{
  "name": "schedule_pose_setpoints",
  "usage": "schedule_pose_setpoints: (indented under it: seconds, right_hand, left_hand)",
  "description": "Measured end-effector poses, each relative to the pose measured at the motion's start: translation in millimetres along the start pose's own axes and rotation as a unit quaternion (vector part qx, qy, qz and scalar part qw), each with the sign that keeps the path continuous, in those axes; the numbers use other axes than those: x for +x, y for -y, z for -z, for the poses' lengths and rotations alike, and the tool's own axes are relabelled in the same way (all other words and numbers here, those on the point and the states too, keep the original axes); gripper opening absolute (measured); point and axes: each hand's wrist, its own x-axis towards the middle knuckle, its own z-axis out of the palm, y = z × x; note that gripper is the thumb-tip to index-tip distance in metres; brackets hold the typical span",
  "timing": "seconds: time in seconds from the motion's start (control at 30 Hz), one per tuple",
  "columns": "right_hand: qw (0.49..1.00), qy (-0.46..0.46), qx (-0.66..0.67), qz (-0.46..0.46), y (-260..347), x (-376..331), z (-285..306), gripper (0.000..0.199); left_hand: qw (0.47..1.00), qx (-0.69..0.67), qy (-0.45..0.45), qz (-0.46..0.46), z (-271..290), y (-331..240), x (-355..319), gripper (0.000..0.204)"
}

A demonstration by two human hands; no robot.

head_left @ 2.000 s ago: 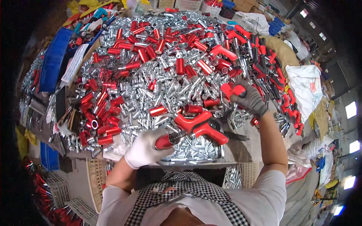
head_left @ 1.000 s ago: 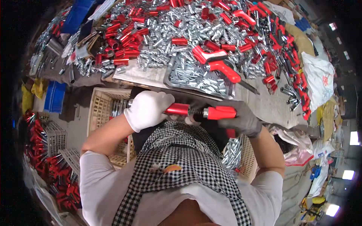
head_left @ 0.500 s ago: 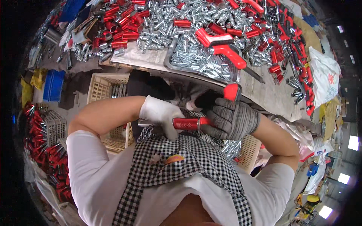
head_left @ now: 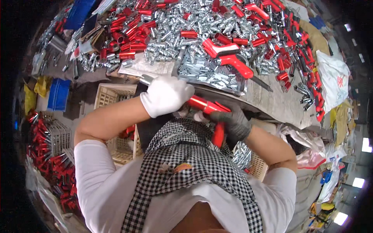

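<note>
In front of my chest I hold a red pistol-handled tool (head_left: 199, 102) with a red sleeve along its barrel. My left hand (head_left: 167, 95), in a white glove, is closed round the barrel. A silver tube end (head_left: 146, 79) sticks out past it. My right hand (head_left: 236, 123), in a dark grey glove, grips the handle end, and the red handle (head_left: 218, 134) hangs down beside it. The fingers of that hand are partly blurred. Beyond my hands, two red and black pistol handles (head_left: 237, 65) lie over a tray (head_left: 210, 84) of small silver pins.
A bench (head_left: 281, 101) carries heaps of silver fittings (head_left: 171, 29) and red sleeves (head_left: 130, 39). Below are a cream crate (head_left: 101, 95), a blue bin (head_left: 59, 94) and a pile of red-handled parts (head_left: 58, 171). A white bag (head_left: 332, 79) lies at the bench's right end.
Both hands have changed their hold on the tool. My left hand has moved up and away from my body; the handle has swung from pointing up to pointing down.
</note>
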Motion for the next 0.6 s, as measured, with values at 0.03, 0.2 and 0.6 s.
schedule_pose_setpoints:
  seconds: [0.03,0.2,0.6]
  right_hand:
    - [0.985,0.018,0.154,-0.077,1,1,-5,0.048]
    - [0.758,0.273,0.583,-0.107,-45,16,-27,0.065]
    - [0.773,0.061,-0.561,0.29,9,-13,-2,0.057]
  left_hand:
    - [0.999,0.018,-0.026,-0.032,1,8,2,0.008]
    - [0.956,0.066,-0.171,-0.227,14,46,27,0.014]
    - [0.792,-0.424,0.438,-0.027,-7,6,-12,0.024]
